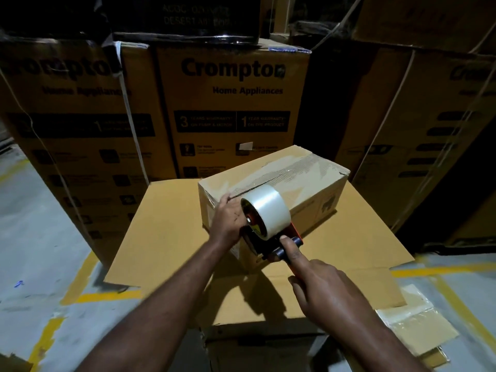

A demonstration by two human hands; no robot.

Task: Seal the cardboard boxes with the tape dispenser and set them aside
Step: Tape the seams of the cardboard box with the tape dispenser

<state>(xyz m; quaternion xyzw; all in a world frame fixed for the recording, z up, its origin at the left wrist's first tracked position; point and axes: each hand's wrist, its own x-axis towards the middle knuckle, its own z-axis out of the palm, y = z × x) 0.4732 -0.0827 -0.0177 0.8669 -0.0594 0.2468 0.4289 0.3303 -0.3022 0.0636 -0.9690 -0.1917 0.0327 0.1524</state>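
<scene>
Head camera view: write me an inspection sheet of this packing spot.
Surface: flat cardboard sheet laid over the floor.
Job's things: small box on the sheet, top seam already taped; tape dispenser at its near end.
Clutter: taped cardboard scrap at right.
Hands: left hand pressing the box's near edge; right hand gripping the dispenser handle.
Cables: nothing seen.
Surroundings: stacked Crompton cartons behind; yellow floor lines.
</scene>
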